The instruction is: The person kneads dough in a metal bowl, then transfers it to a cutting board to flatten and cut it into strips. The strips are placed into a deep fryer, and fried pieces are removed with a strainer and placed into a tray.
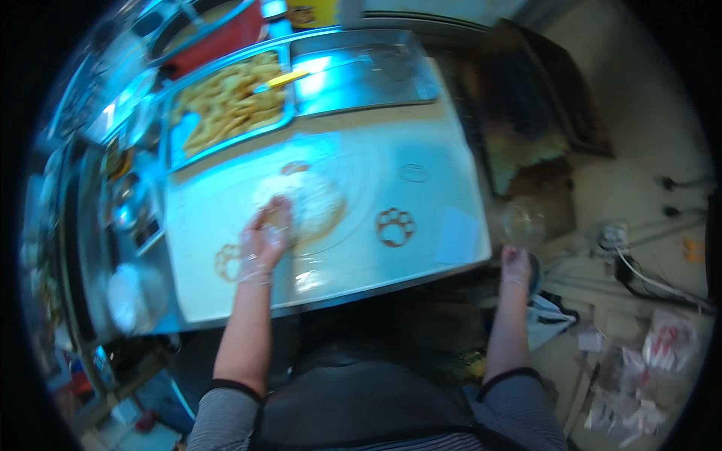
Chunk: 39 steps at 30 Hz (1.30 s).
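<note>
My left hand (266,234), in a thin clear plastic glove, is at the left edge of a round, flour-dusted mass of dough (316,206). Nothing shows in its palm, and its fingertips touch or overlap the dough. Beneath them lies a pale mat (350,270) printed with rings and paw marks. Past the table's right edge, my right hand (516,264) is closed at the rim of a clear round container (523,219). Motion blur hides the container's contents and the exact grip.
Behind the mat stand a metal tray (228,141) of yellowish pieces and a bare metal tray (361,93). A yellow-handled tool (286,79) bridges their rims. A metal bowl (128,197) and white bag (132,299) sit left. A power socket (613,234) with cord is at right.
</note>
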{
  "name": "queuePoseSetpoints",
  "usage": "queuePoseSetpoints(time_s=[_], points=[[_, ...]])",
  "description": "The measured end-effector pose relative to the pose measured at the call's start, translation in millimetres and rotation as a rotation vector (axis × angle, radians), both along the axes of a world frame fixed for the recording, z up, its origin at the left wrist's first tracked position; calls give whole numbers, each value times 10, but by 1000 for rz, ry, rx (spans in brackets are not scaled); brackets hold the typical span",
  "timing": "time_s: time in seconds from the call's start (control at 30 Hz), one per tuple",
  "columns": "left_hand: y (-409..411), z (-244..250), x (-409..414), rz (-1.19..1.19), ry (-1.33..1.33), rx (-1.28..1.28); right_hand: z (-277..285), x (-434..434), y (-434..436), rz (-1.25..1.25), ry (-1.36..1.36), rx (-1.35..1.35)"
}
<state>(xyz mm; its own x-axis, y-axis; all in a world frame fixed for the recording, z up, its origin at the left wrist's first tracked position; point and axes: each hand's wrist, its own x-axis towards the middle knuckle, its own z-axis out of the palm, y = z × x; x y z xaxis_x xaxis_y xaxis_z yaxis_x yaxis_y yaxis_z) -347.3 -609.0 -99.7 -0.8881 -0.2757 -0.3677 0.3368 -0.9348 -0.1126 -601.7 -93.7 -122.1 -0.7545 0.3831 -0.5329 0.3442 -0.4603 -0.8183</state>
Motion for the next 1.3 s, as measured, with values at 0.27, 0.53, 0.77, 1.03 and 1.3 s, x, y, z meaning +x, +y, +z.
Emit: queuePoseSetpoints(time_s=[0.27,0.53,0.77,1.03,1.3], points=[[418,360,-167,-47,-223,-364,285,1286,-3257,1133,754,475],[188,541,-70,163,-205,-437,377,1789,-4544,1291,981,730],[52,255,-220,-156,-697,-1938,142,1162,-4286,1572,1170,1422],[-102,-53,79,-426,-1032,-2599,189,1126,-3778,1580,1026,1578],[-214,-16,196,-517,-1094,-2607,182,1205,-4004,1671,1160,1489]])
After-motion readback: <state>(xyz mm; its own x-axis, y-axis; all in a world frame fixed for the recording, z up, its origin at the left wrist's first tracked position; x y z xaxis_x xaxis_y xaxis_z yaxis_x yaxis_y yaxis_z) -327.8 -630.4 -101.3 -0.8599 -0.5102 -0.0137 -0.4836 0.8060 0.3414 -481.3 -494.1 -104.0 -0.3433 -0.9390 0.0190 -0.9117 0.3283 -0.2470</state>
